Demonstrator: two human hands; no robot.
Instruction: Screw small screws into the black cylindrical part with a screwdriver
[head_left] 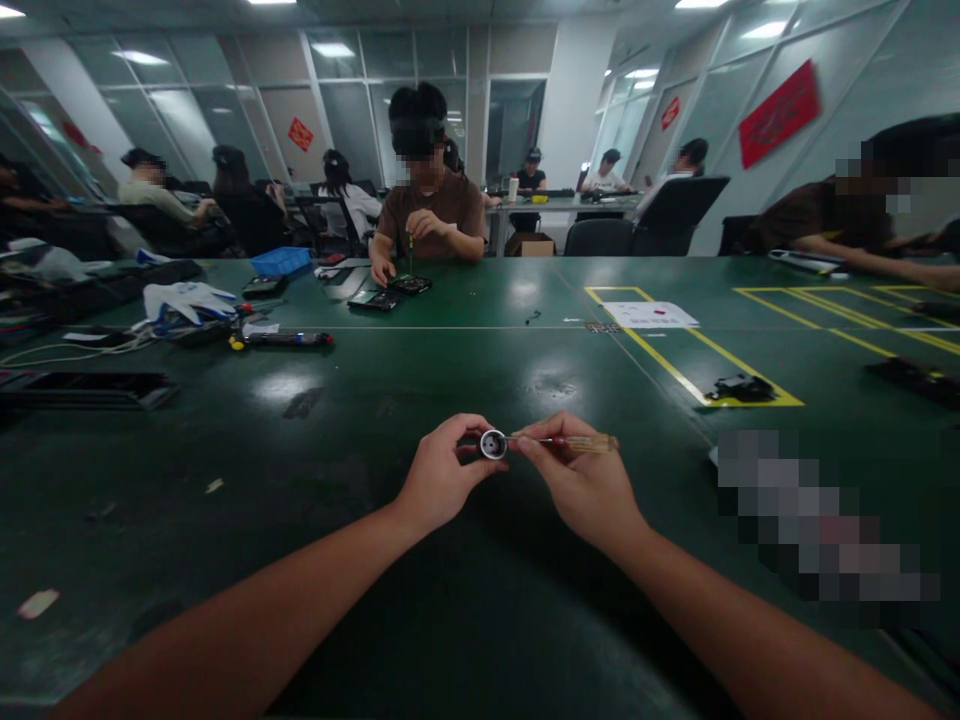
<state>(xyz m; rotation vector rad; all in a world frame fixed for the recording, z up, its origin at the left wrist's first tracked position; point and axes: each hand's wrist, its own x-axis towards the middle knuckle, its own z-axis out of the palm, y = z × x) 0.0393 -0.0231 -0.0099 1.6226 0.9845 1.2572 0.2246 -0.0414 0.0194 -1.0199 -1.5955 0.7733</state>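
Note:
Between the thumb and fingers of my left hand [442, 470] is a small round part [493, 444] with a pale rim and a dark hollow inside, its open end facing me. My right hand [581, 480] is closed on a screwdriver [589, 443] with a clear amber handle and a red section near the shaft. The screwdriver lies level, its thin shaft pointing left to the part's rim. Whether the tip touches the rim or sits in it, I cannot tell. Both hands are above the green table [360, 620].
Across the table a person [427, 215] works on black devices [375, 300]. White gloves [187, 303], an electric screwdriver [285, 340] and a blue bin [281, 261] lie to the left. On the right are a white sheet [651, 315], yellow tape outlines and a black part [741, 388].

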